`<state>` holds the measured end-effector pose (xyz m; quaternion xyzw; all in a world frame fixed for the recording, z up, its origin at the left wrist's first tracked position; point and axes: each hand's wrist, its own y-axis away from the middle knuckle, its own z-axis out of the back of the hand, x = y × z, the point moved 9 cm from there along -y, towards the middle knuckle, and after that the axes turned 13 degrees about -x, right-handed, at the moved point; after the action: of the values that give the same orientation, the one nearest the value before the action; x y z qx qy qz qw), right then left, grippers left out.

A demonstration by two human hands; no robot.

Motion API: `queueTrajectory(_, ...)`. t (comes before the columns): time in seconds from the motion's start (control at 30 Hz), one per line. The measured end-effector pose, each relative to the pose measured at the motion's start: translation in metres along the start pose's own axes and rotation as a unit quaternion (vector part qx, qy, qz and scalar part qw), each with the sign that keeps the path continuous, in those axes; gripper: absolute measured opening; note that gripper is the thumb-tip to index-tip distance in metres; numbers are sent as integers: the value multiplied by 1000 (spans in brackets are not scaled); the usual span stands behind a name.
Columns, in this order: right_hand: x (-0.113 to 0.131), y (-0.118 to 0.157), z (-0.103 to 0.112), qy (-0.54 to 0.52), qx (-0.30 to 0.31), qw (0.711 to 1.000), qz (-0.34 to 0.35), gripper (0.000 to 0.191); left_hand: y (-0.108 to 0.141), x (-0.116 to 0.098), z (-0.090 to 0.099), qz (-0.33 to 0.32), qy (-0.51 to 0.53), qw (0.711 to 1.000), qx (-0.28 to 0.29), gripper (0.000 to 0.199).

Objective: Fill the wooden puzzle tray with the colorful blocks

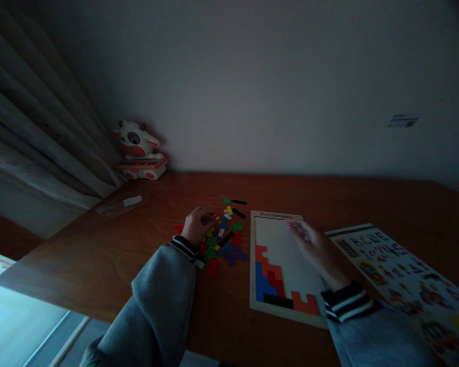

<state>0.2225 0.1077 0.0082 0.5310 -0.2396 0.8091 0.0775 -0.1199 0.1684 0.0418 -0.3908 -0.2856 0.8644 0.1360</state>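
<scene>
Several coloured puzzle pieces (226,247) lie in a loose pile left of the middle. My left hand (199,224) is over the pile's left side, fingers curled down among the pieces; what they hold, if anything, is too small to name. To the right lies a wooden puzzle board (275,244) with a pale inside. Orange, blue, red and black pieces (270,280) fill its lower left part and bottom edge. My right hand (308,244) hovers over the board's right side, blurred, its fingers stretched toward the upper right; nothing shows in it.
A printed pattern sheet (401,280) lies at the right, partly beneath my right sleeve. At the back left stands a cow-shaped toy (137,150). A clear plastic bag (118,206) with a white label is near the table's left edge. Behind the table is a wall.
</scene>
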Motion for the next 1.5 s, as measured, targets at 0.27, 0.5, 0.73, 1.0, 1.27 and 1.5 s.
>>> queueTrajectory(0.27, 21, 16, -23, -106, 127, 985, -39, 38, 36, -102, -41, -63, 129, 987, 66, 33)
queueTrajectory(0.5, 36, 40, -47, -114, 239, 964, -3, 35, 55, -121, -74, -30, 173, 976, 130, 31)
queueTrajectory(0.73, 38, 27, -32, -110, 154, 982, -2, 33, 53, -121, -69, -57, 142, 984, 95, 25)
queueTrajectory(1.0, 29, 19, -24, -101, 100, 990, -20, 35, 53, -120, -73, -12, 187, 976, 111, 32)
queueTrajectory(1.27, 33, 28, -33, -114, 108, 987, 20, 40, 51, -100, -81, 94, 250, 959, 89, 28)
queueTrajectory(1.5, 42, 40, -45, 6, 156, 977, 142, 27, 46, -94, -88, 43, 149, 983, 102, 27)
